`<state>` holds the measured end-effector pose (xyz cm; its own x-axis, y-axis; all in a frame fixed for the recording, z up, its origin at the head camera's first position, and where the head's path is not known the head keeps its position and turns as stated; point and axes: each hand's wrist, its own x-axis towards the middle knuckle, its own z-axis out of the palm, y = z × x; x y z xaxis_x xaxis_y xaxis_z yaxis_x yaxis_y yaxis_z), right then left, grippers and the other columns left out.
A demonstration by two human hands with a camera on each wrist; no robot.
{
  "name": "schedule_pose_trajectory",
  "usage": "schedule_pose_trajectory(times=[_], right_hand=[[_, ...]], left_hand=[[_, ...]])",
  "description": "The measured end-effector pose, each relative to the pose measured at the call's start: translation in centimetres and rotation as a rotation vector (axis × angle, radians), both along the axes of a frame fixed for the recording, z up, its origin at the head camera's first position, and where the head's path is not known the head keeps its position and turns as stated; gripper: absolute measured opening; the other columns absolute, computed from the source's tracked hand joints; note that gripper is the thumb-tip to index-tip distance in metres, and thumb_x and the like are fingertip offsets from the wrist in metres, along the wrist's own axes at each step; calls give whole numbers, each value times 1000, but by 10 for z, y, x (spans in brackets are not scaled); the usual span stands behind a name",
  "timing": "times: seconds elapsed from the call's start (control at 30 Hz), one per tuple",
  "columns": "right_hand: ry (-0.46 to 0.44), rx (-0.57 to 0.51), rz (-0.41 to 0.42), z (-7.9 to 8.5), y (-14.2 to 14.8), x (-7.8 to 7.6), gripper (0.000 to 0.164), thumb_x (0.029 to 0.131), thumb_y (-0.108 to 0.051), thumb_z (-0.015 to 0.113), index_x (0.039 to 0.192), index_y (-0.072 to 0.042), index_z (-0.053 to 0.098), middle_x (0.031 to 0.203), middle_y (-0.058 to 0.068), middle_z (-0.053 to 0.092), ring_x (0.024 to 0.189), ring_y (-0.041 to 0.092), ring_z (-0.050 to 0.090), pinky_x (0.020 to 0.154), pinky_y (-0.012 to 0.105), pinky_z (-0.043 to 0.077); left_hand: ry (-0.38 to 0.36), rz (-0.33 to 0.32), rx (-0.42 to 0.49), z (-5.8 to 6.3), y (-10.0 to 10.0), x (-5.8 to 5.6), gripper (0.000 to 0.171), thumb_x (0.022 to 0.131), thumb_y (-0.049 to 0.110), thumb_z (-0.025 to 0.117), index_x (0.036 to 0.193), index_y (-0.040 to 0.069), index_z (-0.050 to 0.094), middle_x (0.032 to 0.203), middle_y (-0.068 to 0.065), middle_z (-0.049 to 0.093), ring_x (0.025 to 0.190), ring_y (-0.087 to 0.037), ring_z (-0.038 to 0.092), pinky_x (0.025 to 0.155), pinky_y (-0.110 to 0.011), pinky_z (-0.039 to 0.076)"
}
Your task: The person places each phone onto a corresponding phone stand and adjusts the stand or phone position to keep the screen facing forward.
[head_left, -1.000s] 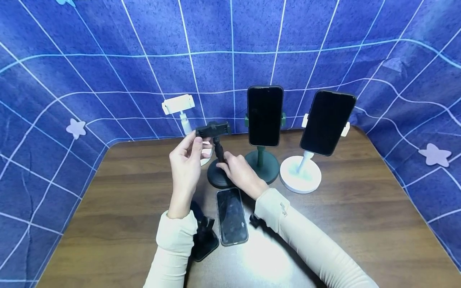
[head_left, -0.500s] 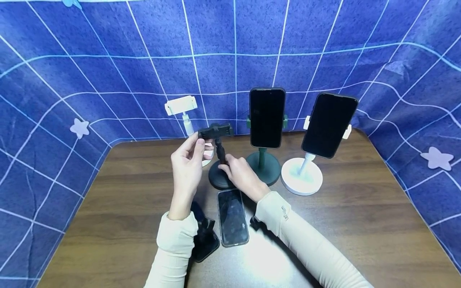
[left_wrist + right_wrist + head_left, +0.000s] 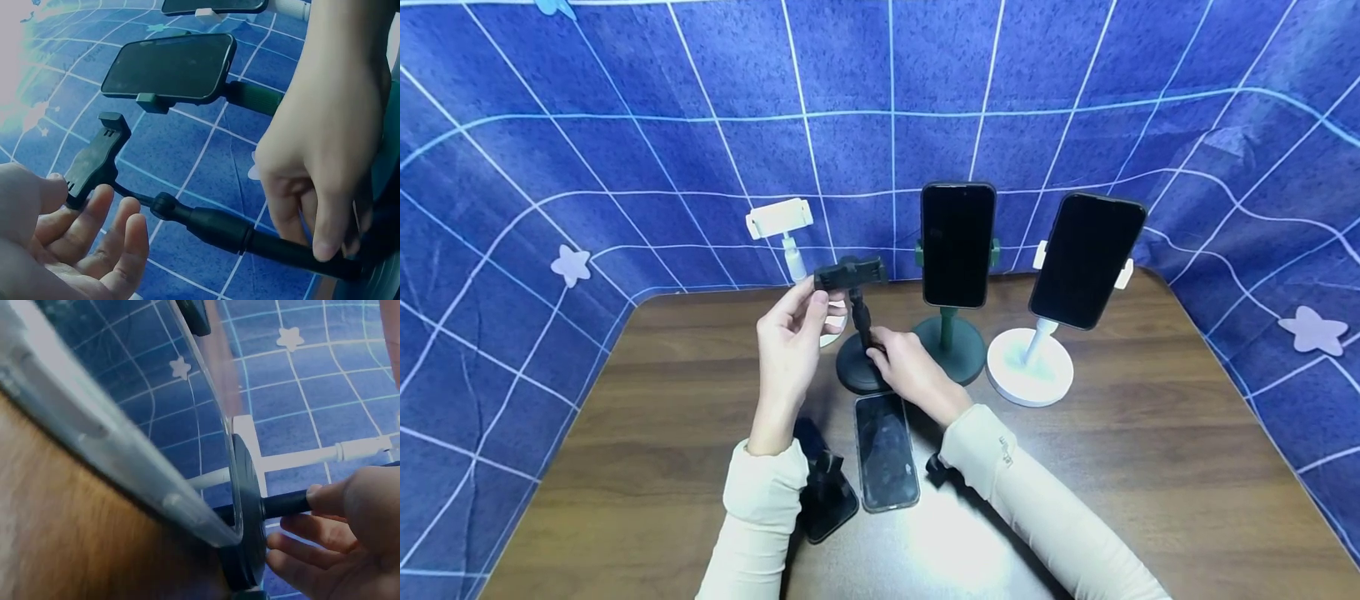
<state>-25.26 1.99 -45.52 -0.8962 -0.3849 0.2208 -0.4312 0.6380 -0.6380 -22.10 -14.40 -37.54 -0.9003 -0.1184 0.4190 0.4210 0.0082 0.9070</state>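
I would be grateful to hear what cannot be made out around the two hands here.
- Head view: part of the black round stand base, behind the right hand.
- Head view: part of the white round stand base, behind the left hand.
- Left wrist view: much of the upper black rectangular phone, cut off by the top edge.
- Right wrist view: part of the clear-cased phone, cut off by the left edge.

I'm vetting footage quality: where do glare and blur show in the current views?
Head view: glare whitens the table beside the flat phone; left wrist view: the blue backdrop is washed out at upper left; right wrist view: the flat phone's near edge and the table look blurred.
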Motion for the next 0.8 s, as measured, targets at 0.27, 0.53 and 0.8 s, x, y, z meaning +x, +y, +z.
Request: schedule_pose_trajectory(times=[0.27, 0.53, 0.8], right_hand=[[-8, -14, 17, -1, 16, 12, 21, 104, -11, 61, 121, -3, 69, 116, 12, 74, 108, 22, 72, 90, 38, 59], [15, 21, 54, -2, 27, 24, 23, 102, -11, 64, 120, 1, 70, 116, 14, 73, 109, 25, 71, 92, 39, 58], [75, 29, 57, -5, 35, 32, 19, 101, -10, 65, 115, -1, 73, 110, 12, 74, 101, 22, 72, 87, 37, 59]], left_hand=[[-49, -21, -134, -15, -13, 3, 27, 103, 6, 61, 127, -5, 66, 101, -15, 76, 82, -9, 73, 68, -25, 61], [-98, -56, -381, -35, -19, 12, 26, 104, 14, 62, 126, 3, 70, 102, -19, 77, 82, -16, 75, 69, -27, 61], [-69, -111, -649, -57, -17, 31, 25, 99, 19, 70, 123, 13, 72, 99, -2, 78, 83, -14, 73, 74, -25, 59]])
